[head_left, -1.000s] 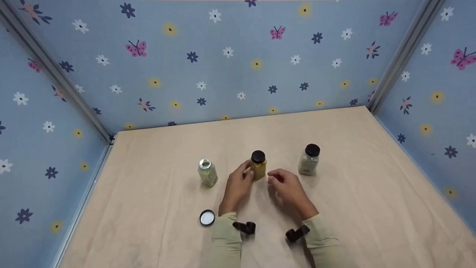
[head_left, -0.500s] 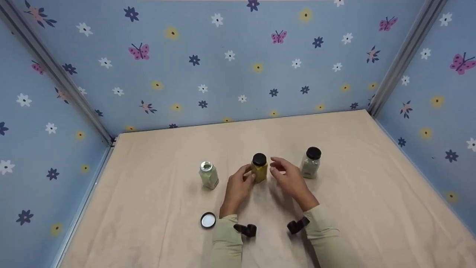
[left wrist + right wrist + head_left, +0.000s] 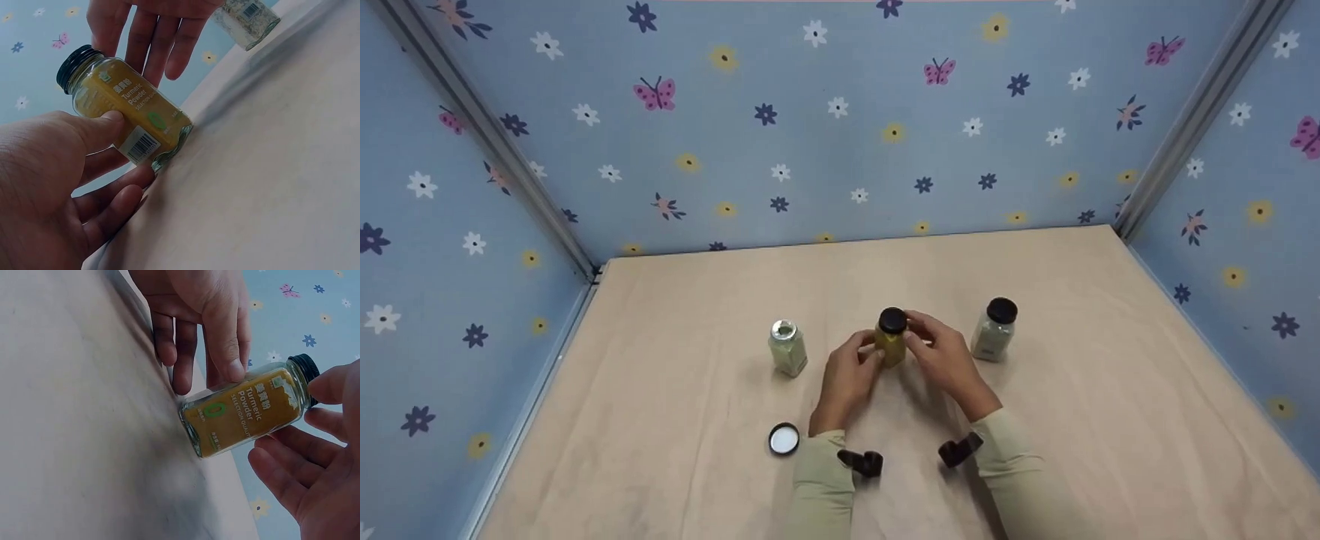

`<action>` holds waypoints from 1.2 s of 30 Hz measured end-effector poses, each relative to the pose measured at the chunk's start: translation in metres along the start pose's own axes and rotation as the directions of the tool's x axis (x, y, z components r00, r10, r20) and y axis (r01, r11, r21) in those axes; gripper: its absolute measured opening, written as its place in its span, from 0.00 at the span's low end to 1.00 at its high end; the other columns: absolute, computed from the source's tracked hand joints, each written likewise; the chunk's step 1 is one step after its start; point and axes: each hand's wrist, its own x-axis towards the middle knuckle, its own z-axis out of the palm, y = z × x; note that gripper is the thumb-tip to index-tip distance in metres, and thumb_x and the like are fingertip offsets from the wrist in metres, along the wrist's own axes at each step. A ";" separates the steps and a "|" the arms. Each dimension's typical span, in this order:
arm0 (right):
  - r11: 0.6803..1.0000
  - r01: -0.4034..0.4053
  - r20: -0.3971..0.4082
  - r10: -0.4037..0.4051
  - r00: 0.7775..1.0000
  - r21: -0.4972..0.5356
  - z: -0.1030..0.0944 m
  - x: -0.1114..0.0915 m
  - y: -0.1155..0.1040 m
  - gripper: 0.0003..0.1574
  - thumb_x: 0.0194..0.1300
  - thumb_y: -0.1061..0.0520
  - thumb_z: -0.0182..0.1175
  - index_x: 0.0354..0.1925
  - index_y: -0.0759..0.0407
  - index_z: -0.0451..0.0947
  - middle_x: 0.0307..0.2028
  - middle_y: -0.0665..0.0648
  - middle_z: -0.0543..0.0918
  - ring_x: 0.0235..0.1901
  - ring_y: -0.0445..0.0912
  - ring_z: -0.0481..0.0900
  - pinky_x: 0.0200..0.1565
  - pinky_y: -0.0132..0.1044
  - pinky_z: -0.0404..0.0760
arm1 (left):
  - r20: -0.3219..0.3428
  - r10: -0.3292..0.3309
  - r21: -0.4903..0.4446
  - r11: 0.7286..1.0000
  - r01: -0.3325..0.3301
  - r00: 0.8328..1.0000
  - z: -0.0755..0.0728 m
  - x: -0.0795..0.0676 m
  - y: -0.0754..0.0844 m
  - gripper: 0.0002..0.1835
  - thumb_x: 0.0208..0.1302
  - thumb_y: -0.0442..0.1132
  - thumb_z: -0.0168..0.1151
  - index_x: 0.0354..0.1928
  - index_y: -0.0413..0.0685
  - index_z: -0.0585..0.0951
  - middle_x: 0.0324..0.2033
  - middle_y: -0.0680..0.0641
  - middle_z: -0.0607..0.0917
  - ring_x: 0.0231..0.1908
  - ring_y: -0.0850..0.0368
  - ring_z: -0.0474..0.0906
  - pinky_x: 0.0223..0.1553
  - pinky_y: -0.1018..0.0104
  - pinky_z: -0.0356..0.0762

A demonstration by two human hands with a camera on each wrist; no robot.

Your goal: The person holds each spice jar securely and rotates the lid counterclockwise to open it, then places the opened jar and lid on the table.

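A glass jar of turmeric powder (image 3: pixel 891 349) with a black screw lid (image 3: pixel 304 372) stands in the middle of the table. My left hand (image 3: pixel 844 379) grips its body from the left, thumb across the label in the left wrist view. From the other side my right hand (image 3: pixel 949 364) has its thumb and forefinger at the lid, the other fingers loosely bent below. Left of the hands is an uncapped jar of pale green contents (image 3: pixel 788 351), a silvery ring round its mouth. A loose black lid (image 3: pixel 784 439) lies with its white inside up by the left sleeve.
A capped jar with pale contents (image 3: pixel 994 331) stands to the right of my right hand. Beige cloth (image 3: pixel 660 390) covers the table. Blue patterned panels (image 3: pixel 840 150) rise at the back and both sides.
My right hand has moved up and left, from beside the turmeric jar to its lid. My left hand has kept its grip on the jar. The head view has shifted slightly.
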 end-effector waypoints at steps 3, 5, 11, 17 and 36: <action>1.000 0.021 0.017 -0.021 1.000 0.005 -0.001 0.002 0.000 0.25 0.73 0.56 0.59 0.66 0.56 0.75 0.57 0.57 0.82 0.56 0.50 0.81 0.56 0.48 0.79 | -0.007 -0.001 0.007 1.000 0.001 1.000 0.000 0.000 0.000 0.18 0.71 0.40 0.62 0.61 0.55 0.79 0.57 0.49 0.83 0.54 0.52 0.81 0.56 0.53 0.76; 1.000 0.026 0.027 -0.026 0.999 0.002 -0.002 0.003 -0.001 0.26 0.73 0.55 0.59 0.67 0.56 0.75 0.58 0.58 0.82 0.56 0.50 0.81 0.56 0.48 0.79 | -0.011 0.000 0.004 1.000 0.000 1.000 0.001 0.000 -0.001 0.17 0.71 0.40 0.62 0.60 0.55 0.79 0.57 0.50 0.83 0.54 0.52 0.81 0.56 0.53 0.76; 1.000 -0.007 0.038 0.007 0.999 -0.009 -0.004 0.004 -0.001 0.26 0.75 0.51 0.58 0.67 0.53 0.75 0.58 0.56 0.82 0.58 0.50 0.79 0.59 0.50 0.76 | -0.017 0.008 -0.004 1.000 -0.008 1.000 0.001 0.000 0.000 0.16 0.72 0.40 0.61 0.60 0.55 0.79 0.57 0.49 0.83 0.54 0.52 0.81 0.57 0.54 0.76; 1.000 -0.013 0.024 0.013 1.000 0.001 -0.005 0.005 0.002 0.25 0.76 0.51 0.57 0.67 0.53 0.76 0.55 0.56 0.84 0.52 0.49 0.82 0.53 0.49 0.80 | -0.022 -0.004 -0.002 1.000 0.004 1.000 0.004 0.002 0.001 0.15 0.72 0.40 0.61 0.59 0.56 0.80 0.55 0.49 0.84 0.52 0.54 0.83 0.55 0.55 0.78; 1.000 -0.016 0.058 0.015 0.998 0.016 -0.010 0.006 0.004 0.24 0.76 0.53 0.57 0.67 0.51 0.75 0.55 0.56 0.84 0.45 0.50 0.83 0.45 0.44 0.82 | -0.019 0.021 0.010 1.000 -0.021 1.000 0.005 0.003 0.002 0.15 0.71 0.40 0.63 0.58 0.54 0.81 0.54 0.51 0.85 0.51 0.56 0.83 0.56 0.55 0.77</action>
